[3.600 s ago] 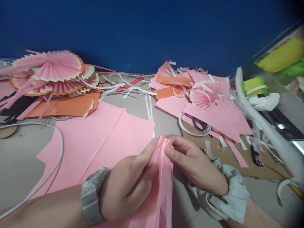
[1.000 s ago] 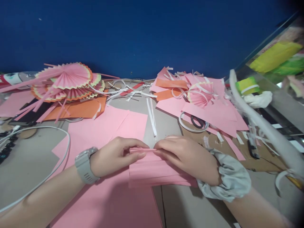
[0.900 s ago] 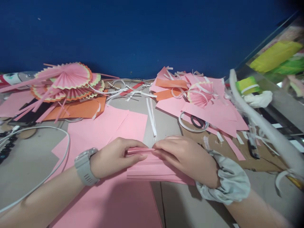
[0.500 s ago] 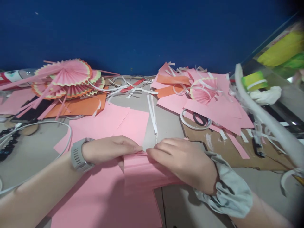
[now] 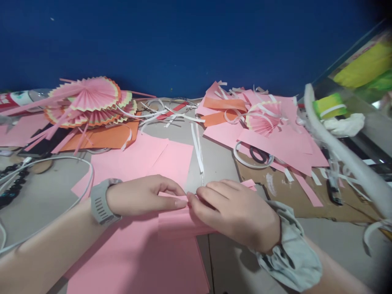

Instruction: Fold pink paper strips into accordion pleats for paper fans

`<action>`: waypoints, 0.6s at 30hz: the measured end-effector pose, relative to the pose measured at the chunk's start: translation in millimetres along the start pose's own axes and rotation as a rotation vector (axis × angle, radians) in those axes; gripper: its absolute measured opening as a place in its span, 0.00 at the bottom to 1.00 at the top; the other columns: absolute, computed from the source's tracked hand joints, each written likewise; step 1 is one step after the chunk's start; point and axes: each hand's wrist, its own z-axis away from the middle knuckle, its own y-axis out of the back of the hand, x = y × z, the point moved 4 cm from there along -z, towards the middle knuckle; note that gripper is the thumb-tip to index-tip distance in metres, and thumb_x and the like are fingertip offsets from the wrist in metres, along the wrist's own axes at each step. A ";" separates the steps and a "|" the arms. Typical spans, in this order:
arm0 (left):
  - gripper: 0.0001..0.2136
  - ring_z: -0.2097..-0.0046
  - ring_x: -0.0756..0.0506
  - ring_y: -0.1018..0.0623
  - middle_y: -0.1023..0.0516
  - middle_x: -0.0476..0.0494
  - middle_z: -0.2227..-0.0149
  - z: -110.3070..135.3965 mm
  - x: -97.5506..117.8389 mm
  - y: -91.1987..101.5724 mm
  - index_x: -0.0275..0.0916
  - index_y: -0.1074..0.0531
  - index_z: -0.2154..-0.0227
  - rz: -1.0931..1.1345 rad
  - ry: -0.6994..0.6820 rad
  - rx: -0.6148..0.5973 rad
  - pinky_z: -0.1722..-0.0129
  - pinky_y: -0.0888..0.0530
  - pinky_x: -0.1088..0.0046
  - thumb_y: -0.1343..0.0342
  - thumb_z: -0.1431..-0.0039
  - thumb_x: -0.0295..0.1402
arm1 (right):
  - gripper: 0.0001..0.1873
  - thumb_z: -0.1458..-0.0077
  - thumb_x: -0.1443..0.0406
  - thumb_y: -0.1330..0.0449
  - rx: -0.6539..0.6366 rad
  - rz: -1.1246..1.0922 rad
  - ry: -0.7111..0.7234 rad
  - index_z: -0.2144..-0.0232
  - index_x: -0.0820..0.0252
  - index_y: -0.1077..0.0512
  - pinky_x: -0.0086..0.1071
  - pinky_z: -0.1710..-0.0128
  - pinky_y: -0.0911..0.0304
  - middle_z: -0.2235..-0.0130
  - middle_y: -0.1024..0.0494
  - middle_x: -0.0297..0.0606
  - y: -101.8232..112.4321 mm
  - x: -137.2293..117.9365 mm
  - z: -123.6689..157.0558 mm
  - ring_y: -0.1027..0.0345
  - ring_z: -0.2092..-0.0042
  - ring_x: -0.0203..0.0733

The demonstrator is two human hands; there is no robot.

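Observation:
A sheet of pink paper (image 5: 176, 223) with pleat-like creases lies across a larger pink sheet (image 5: 131, 261). At its far edge my left hand (image 5: 145, 195) pinches the folded paper, thumb on top and fingers behind. My right hand (image 5: 237, 212) grips the same fold, its fingertips almost meeting the left thumb; its palm hides the right part of the sheet. More pink sheets (image 5: 171, 161) lie flat just beyond my hands. A grey watch band (image 5: 104, 200) is on the left wrist, a pale green scrunchie (image 5: 290, 249) on the right.
Pleated pink paper fans (image 5: 92, 100) are piled at the back left on orange paper (image 5: 107, 136). Pink offcuts (image 5: 275, 143) heap at the back right over cardboard (image 5: 275, 192), with a black cutter (image 5: 333, 190). White strips (image 5: 197, 147) lie mid-table; a white cable (image 5: 85, 159) loops left.
My left thumb has come over onto the near side of the fold, and the left fingers now arch behind it. The paper's near edge has drawn up slightly. The right hand has barely moved.

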 end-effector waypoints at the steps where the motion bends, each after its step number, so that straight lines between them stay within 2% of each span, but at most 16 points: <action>1: 0.13 0.61 0.48 0.27 0.24 0.50 0.63 1.4 1.5 0.1 0.38 0.27 0.62 -0.036 -0.006 0.050 0.60 0.33 0.78 0.51 0.42 0.39 | 0.09 0.42 0.69 0.50 -0.007 -0.017 -0.012 0.62 0.62 0.31 0.33 0.71 0.46 0.73 0.28 0.34 -0.7 1.9 0.6 0.37 0.70 0.38; 4: 0.11 0.64 0.50 0.27 0.24 0.53 0.65 6.8 6.6 2.3 0.41 0.28 0.63 -0.196 -0.023 0.253 0.64 0.34 0.78 0.53 0.41 0.38 | 0.12 0.42 0.62 0.49 -0.027 -0.059 -0.111 0.61 0.64 0.31 0.34 0.67 0.44 0.69 0.27 0.36 -2.8 12.4 3.2 0.36 0.67 0.40; 7: 0.10 0.67 0.50 0.27 0.24 0.55 0.67 12.0 11.0 2.9 0.44 0.29 0.63 -0.371 -0.023 0.440 0.67 0.35 0.77 0.55 0.40 0.38 | 0.12 0.42 0.61 0.48 -0.063 -0.083 -0.242 0.64 0.64 0.30 0.35 0.66 0.44 0.70 0.28 0.36 -4.6 24.4 6.1 0.37 0.68 0.40; 10: 0.11 0.70 0.50 0.27 0.24 0.55 0.68 14.8 12.5 0.5 0.45 0.30 0.62 -0.474 -0.039 0.536 0.71 0.35 0.76 0.56 0.39 0.39 | 0.11 0.43 0.60 0.47 -0.075 -0.130 -0.333 0.66 0.63 0.31 0.35 0.64 0.44 0.70 0.28 0.36 -4.7 31.3 8.3 0.37 0.67 0.40; 12: 0.10 0.68 0.50 0.26 0.23 0.54 0.66 15.9 12.0 -1.1 0.45 0.30 0.61 -0.494 -0.089 0.580 0.69 0.34 0.77 0.55 0.39 0.38 | 0.10 0.43 0.61 0.47 -0.072 -0.152 -0.361 0.66 0.63 0.31 0.35 0.63 0.44 0.69 0.27 0.36 -4.3 32.8 9.6 0.37 0.66 0.40; 18: 0.09 0.63 0.50 0.23 0.21 0.51 0.61 19.3 6.1 -4.6 0.42 0.29 0.60 -0.569 -0.246 0.730 0.63 0.31 0.79 0.51 0.41 0.35 | 0.08 0.42 0.67 0.49 0.006 -0.148 -0.334 0.66 0.65 0.31 0.37 0.62 0.44 0.67 0.27 0.39 -1.5 31.3 14.3 0.38 0.65 0.42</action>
